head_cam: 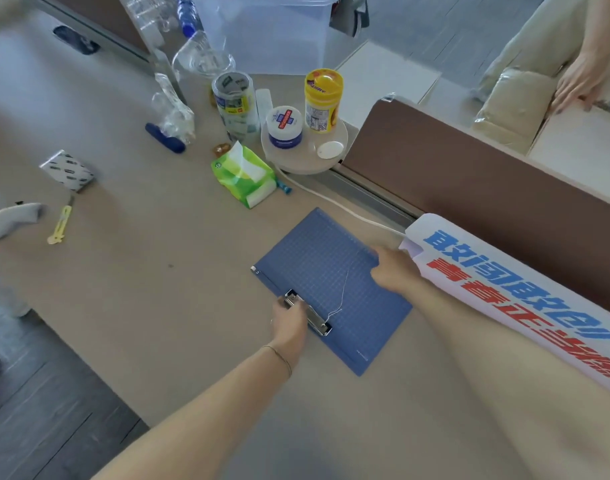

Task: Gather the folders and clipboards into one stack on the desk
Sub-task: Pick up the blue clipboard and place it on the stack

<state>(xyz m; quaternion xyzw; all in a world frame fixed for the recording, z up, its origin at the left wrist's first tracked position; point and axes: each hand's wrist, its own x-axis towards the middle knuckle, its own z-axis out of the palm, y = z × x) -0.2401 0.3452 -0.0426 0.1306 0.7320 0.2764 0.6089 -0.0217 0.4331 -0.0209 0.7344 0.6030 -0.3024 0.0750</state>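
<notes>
Desk point(158, 289): tissue pack point(242, 176) beyond blue clipboard point(334, 285).

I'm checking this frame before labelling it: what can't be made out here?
- Head view: the left hand covers part of the blue clipboard's metal clip, so its grip is unclear.
- The white banner is cut by the right edge.
- No second folder or clipboard shows.
- The yellow canister's label is too blurred.

Blue clipboard point(331, 289): matt, grid-printed plastic | clip point(308, 315): shiny metal | desk point(158, 289): smooth matt tan | tissue pack point(242, 174): glossy green wrap | storage bin point(262, 29): clear plastic
</notes>
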